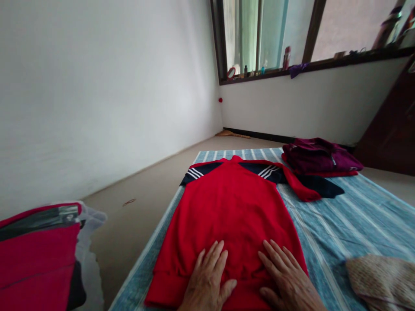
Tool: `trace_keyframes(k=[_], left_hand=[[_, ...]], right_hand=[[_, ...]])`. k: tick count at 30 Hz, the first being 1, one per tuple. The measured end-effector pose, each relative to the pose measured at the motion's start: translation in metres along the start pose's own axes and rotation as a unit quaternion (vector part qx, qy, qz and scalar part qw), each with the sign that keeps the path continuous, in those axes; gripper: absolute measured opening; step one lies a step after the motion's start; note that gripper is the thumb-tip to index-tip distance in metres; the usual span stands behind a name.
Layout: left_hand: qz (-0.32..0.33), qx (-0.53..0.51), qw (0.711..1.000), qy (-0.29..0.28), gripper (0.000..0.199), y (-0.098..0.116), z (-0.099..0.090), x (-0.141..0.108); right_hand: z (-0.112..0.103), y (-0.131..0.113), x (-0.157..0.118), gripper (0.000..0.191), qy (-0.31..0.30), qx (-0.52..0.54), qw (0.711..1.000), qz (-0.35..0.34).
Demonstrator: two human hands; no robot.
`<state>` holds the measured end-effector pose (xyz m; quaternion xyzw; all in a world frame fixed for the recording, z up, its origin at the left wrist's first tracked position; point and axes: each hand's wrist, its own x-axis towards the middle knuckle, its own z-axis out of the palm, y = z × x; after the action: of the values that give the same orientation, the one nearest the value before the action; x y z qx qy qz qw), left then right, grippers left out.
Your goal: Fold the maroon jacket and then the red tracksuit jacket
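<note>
A red jacket (223, 207) with navy shoulder panels and white stripes lies spread, back side up, on a blue striped bed sheet (350, 220). Its collar points away from me, and the hem is nearest. My left hand (209, 276) rests flat on the lower left of the back, fingers apart. On the lower right, my right hand (285, 274) lies flat too, its fingers spread over the cloth. Small wrinkles show between the two hands. The right sleeve bends out over the sheet, while the left sleeve is mostly hidden past the bed edge.
Folded maroon clothes (320, 155) are stacked at the bed's far right. A beige knitted item (382, 280) lies near right. A pink bag (39, 259) stands left of the bed. A white wall (106, 95) runs along the left, and a windowsill (269, 75) holds small items.
</note>
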<state>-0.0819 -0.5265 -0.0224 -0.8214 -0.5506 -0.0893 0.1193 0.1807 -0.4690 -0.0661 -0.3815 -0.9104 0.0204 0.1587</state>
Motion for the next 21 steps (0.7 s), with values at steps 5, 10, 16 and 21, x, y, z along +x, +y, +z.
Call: trace_keyframes(k=[5,10,16,21], left_hand=[[-0.007,-0.025,1.0,0.008,0.05,0.003,-0.004,-0.001],[-0.059,-0.071,0.995,0.049,0.045,-0.004,-0.02,0.005],[-0.175,-0.031,0.984,0.027,0.043,-0.04,-0.023,-0.004],[-0.223,-0.013,0.975,-0.005,0.047,-0.057,-0.009,-0.021]], right_hand=[[0.009,0.003,-0.003,0.062,0.062,-0.044,0.997,-0.029],[0.02,0.008,-0.006,0.062,0.087,-0.038,0.995,-0.04],[0.027,0.012,-0.011,0.063,0.07,0.007,0.997,-0.026],[0.027,0.011,-0.011,0.063,0.046,0.037,0.998,-0.01]])
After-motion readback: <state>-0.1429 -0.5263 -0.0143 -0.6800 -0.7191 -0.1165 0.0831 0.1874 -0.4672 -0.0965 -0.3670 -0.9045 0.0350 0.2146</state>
